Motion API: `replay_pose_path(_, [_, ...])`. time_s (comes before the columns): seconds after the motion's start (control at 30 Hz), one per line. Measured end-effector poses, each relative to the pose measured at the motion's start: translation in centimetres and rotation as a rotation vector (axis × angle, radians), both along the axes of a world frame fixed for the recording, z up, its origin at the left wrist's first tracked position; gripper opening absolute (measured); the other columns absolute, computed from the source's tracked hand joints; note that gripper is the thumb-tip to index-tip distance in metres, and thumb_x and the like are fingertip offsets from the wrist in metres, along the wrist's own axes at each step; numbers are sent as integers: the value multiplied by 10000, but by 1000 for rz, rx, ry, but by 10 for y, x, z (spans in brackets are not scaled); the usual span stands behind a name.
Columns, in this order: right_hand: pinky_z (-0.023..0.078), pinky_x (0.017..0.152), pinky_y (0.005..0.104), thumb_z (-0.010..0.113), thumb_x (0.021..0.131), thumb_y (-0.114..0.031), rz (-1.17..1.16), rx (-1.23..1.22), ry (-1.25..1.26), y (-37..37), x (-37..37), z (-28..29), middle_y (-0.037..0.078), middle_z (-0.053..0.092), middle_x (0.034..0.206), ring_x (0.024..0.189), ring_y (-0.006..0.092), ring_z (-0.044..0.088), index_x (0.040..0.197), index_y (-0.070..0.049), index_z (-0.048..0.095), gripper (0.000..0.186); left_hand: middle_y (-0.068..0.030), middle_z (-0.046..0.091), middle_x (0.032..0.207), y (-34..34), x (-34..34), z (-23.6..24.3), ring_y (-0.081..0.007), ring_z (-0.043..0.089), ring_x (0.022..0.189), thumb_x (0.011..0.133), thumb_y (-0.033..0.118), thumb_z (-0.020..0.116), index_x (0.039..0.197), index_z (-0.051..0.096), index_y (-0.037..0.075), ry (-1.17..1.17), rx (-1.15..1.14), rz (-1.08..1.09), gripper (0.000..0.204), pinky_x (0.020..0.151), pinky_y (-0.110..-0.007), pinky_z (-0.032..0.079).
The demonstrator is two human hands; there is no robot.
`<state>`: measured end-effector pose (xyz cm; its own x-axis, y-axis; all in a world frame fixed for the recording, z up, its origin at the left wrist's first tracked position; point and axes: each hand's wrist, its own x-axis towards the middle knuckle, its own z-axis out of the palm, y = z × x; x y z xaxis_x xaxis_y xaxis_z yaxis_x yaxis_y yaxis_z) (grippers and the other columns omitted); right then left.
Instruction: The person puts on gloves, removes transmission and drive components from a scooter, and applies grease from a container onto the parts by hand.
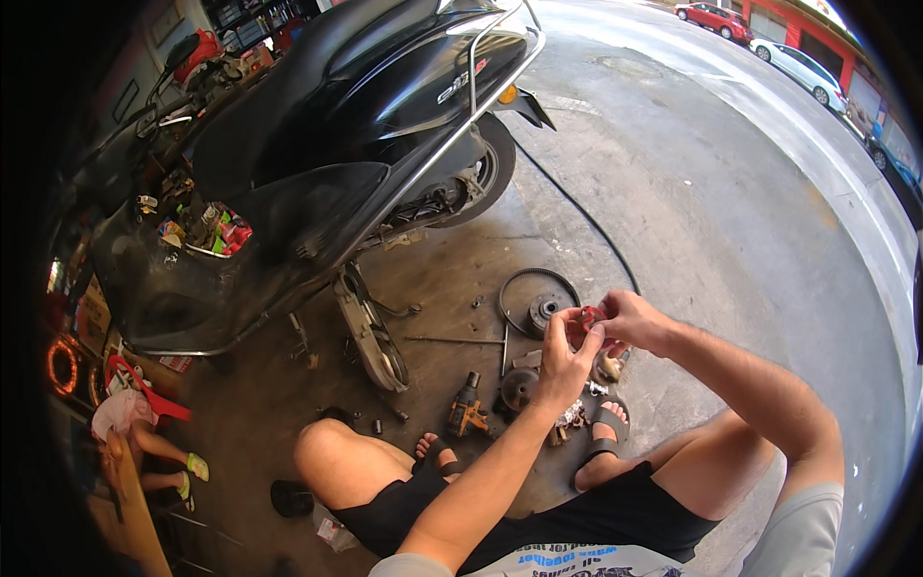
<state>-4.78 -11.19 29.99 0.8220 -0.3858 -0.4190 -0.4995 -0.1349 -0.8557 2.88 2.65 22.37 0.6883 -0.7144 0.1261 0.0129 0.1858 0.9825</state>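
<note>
You've got a small red part (591,315) held between your left hand (569,354) and right hand (630,321), right of center. A belt (538,271) lies just up-left, a power drill (468,412) sits lower center, and a black scooter (385,96) hogs the upper left.

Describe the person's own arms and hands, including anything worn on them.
The left hand and right hand wear no gloves, and no watch or band shows at either wrist. The forearms are uncovered; light grey short sleeves end on the upper arms.
</note>
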Motion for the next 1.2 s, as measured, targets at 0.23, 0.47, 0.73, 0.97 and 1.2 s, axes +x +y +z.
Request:
replay_pose_path(0.23, [575, 594, 293, 667, 800, -115, -57, 220, 101, 9, 42, -70, 72, 666, 804, 645, 159, 649, 953, 20, 690, 206, -148, 611, 1001, 16, 48, -53, -307, 621, 900, 793, -69, 525, 1132, 548, 23, -426, 292, 89, 352, 811, -394, 515])
replay_pose_path(0.47, [496, 536, 345, 713, 811, -218, -512, 78, -147, 58, 41, -228, 137, 699, 770, 616, 167, 633, 836, 51, 705, 270, -198, 567, 995, 29, 18, -72, -395, 558, 990, 773, -92, 495, 972, 527, 6, -786, 203, 66, 224, 862, -469, 465])
replay_pose_path(0.73, [407, 487, 265, 601, 789, -49, -883, 535, -370, 67, 37, -204, 75, 626, 713, 558, 142, 550, 839, 15, 618, 83, -251, 562, 1064, 67, 20, -118, -463, 574, 1052, 811, 22, 528, 1160, 439, -4, -819, 785, -219, 361, 885, -552, 474])
replay_pose_path(0.97, [521, 613, 321, 678, 809, -89, -792, 98, -227, 45, 21, -246, 96, 672, 786, 689, 171, 639, 910, 51, 630, 179, -213, 562, 1003, 26, 2, -80, -424, 579, 919, 819, -51, 535, 1088, 499, 0, -728, 218, -121, 276, 818, -483, 483])
replay_pose_path(1.2, [506, 595, 316, 665, 838, -60, -785, 569, -297, 76, 20, -227, 85, 645, 797, 683, 172, 618, 906, -3, 627, 97, -211, 505, 1089, 33, 10, -98, -410, 533, 1036, 858, 78, 567, 1107, 458, 7, -996, 489, -85, 281, 869, -499, 470])
